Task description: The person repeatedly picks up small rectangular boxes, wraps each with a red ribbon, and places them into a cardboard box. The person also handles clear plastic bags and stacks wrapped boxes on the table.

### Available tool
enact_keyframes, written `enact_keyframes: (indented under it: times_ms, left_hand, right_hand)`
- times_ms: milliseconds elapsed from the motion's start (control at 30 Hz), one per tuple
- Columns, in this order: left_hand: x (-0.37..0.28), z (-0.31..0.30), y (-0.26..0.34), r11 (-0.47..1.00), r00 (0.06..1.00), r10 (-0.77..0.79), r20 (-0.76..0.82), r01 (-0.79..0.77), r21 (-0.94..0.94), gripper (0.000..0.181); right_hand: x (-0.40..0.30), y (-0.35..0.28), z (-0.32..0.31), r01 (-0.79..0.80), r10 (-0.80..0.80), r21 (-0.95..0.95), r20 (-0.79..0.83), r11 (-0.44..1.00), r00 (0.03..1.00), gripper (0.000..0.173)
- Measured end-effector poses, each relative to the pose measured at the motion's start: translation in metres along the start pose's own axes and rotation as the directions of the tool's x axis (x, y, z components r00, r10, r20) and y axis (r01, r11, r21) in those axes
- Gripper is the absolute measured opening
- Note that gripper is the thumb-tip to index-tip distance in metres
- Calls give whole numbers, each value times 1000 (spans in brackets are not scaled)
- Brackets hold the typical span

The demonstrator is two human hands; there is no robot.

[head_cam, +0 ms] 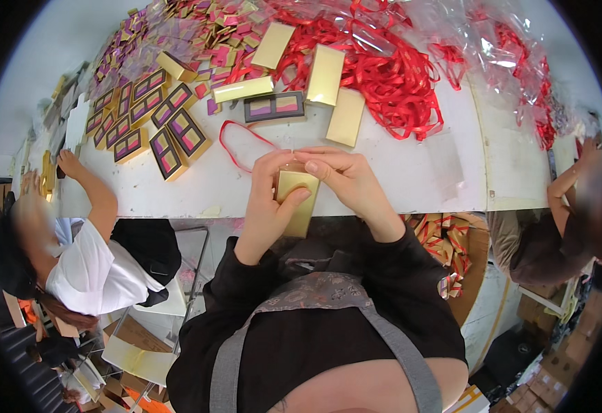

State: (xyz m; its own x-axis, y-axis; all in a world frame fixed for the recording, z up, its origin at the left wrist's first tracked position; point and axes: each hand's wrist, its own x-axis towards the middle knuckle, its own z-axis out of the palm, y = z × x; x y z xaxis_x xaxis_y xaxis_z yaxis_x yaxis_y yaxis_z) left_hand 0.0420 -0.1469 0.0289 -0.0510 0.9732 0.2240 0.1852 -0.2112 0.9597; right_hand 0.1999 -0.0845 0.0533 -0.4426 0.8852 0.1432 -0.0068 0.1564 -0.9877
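Observation:
My left hand (272, 199) grips a gold cardboard box (299, 206) from its left side, thumb laid across the face. The box overhangs the table's near edge. At its far end some clear plastic film (295, 166) shows, and the fingertips of my right hand (339, 173) pinch there, partly hiding it. A loop of red ribbon (222, 135) lies just beyond my left fingers; whether it is attached to the box is hidden. Further off are a windowed box with wavy coloured pieces (275, 107) and several plain gold boxes (325, 75).
Windowed boxes (148, 111) are grouped at the left of the white table (399, 175). Behind lie heaped red ribbons (394, 77), small coloured pieces (223, 31) and clear plastic bags (450, 26). Co-workers sit at left (81, 258) and right (543, 242). A carton of ribboned items (445, 242) stands below.

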Motion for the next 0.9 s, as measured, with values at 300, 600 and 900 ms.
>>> enact_keyframes:
  times_ms: [300, 600, 900]
  left_hand:
    - [40, 9, 2, 880, 942, 329, 68, -332, 340, 41]
    - [119, 2, -13, 601, 825, 563, 49, -449, 661, 42]
    - [198, 40, -33, 897, 957, 277, -85, -226, 379, 95]
  right_hand:
    - [16, 19, -46, -26, 20, 38, 150, 999, 988, 23]
    - [186, 38, -164, -188, -283, -980, -200, 70, 938, 39]
    - [191, 43, -168, -79, 75, -15, -200, 997, 977, 37]
